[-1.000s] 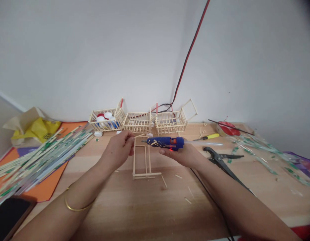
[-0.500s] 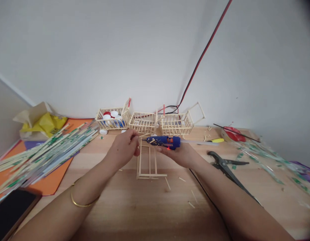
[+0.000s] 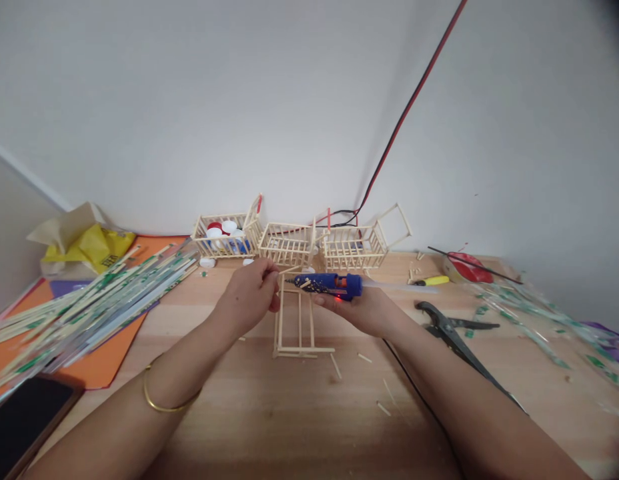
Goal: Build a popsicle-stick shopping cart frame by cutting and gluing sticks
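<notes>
My left hand pinches a short thin wooden stick at the top left corner of a flat stick frame lying on the wooden table. My right hand is closed round a blue hot glue gun with a red light on its side; its nozzle points left at the stick's end, and a clear glue stick pokes out of its back. The gun's black cord runs along under my right forearm.
Three small stick baskets stand by the wall, the left one holding bottle caps. A pile of wrapped chopsticks lies left over orange paper, black pliers and a yellow-handled tool right. A dark phone sits at bottom left.
The view has shifted slightly; both hands stay together over the frame, the glue gun's nozzle staying close to the stick held in my left fingers.
</notes>
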